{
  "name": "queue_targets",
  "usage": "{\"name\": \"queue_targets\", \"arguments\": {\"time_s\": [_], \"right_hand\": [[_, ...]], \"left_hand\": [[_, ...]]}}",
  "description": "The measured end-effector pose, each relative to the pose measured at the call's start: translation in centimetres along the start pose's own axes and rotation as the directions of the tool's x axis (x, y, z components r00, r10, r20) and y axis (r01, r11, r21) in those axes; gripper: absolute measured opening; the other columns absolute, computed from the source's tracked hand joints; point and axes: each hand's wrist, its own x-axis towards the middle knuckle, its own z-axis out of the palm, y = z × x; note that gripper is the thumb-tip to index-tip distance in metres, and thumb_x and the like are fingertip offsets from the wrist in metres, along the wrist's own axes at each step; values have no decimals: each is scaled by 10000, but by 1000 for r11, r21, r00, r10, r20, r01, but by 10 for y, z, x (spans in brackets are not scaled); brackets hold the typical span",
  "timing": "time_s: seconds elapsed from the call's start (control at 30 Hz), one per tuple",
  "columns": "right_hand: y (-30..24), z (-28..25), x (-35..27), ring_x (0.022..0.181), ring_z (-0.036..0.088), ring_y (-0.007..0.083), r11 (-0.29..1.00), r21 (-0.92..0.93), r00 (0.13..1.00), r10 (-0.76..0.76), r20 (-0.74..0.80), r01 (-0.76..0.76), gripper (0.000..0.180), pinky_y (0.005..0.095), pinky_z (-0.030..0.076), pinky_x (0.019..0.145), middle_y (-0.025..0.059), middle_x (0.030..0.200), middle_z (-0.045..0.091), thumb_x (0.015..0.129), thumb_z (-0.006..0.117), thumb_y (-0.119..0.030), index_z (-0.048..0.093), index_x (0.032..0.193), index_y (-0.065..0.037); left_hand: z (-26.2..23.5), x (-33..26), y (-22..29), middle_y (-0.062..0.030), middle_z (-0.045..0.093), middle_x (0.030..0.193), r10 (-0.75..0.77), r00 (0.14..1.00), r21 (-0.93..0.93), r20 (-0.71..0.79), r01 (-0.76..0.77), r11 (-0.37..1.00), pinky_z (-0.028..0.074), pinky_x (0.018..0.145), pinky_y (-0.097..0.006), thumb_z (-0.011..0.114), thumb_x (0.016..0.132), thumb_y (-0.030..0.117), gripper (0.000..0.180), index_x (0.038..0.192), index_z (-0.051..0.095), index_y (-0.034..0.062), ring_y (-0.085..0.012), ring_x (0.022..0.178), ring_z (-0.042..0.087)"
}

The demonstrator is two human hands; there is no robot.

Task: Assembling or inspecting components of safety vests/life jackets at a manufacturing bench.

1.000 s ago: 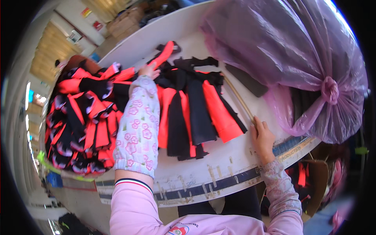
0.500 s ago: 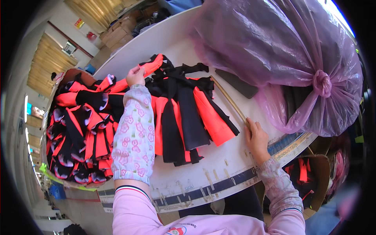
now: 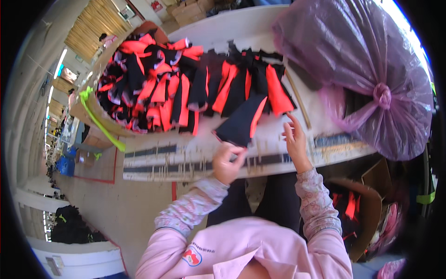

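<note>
1. Pinching w/ left hand (image 3: pixel 227 162), lower centre of frame: thumb + fingers closed narrow on the near corner of a black-and-orange fabric piece (image 3: pixel 241 123). Piece hangs off the table edge (image 3: pixel 186 158) toward the person.
2. Right hand (image 3: pixel 295 142), just right of centre: fingers spread open & flat, holding nothing, fingertips near the piece's right edge, just below its orange stripe. Can't tell if they actually touch cloth or only tabletop.
3. Piece vs grip: it runs up & right from the left pinch, far end tucked under the row of similar fabric pieces (image 3: pixel 241 79) across mid-frame. More of the same heaped in a cardboard box (image 3: pixel 93 111), upper left.
4. Doing it well, imo: keep pinch on one layer only, near the corner; pull slow & low along the table so neighbours don't drag w/ it. Right palm could pin the row while the left draws.
5. Risk: thin wooden stick (image 3: pixel 297 100) lies just right of the row, close to right fingertips; easy to knock.
6. Big tied purple plastic bag (image 3: pixel 357 60) fills upper right, apart from both hands.
</note>
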Motion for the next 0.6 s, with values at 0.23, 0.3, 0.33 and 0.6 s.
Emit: {"name": "queue_targets", "arguments": {"time_s": [0.23,0.3,0.33,0.6], "right_hand": [[61,27,-81,769,565,152,975,23,958,214,193,-222,670,275,486,671,121,980,590,794,687,-230,338,1351,-101],[58,26,-88,758,572,147,971,47,956,220,196,-234,651,272,482,668,92,887,598,776,697,-209,372,1326,-88],[45,27,-92,758,578,154,974,-40,952,227,204,-224,641,276,482,666,99,874,595,778,692,-213,377,1322,-86],[27,39,-104,737,600,374,897,-427,981,-40,188,118,554,417,477,683,210,869,612,789,627,-248,421,1273,-73]], "left_hand": [[26,-144,36,-95,601,722,-40,934,-221,354,125,967,466,612,-269,682,721,-5,137,841,630,35,-197,663,612],[10,-168,37,-73,617,760,-273,702,-269,658,558,785,477,643,-260,656,784,51,100,878,631,33,-150,707,612],[6,-189,21,-56,622,828,-422,507,-193,751,780,595,480,681,-251,632,828,102,122,928,617,35,-123,767,606],[-5,-161,9,-109,576,1031,-529,347,-471,774,874,-116,524,758,-332,505,896,167,306,1165,428,44,-221,864,625]]}}
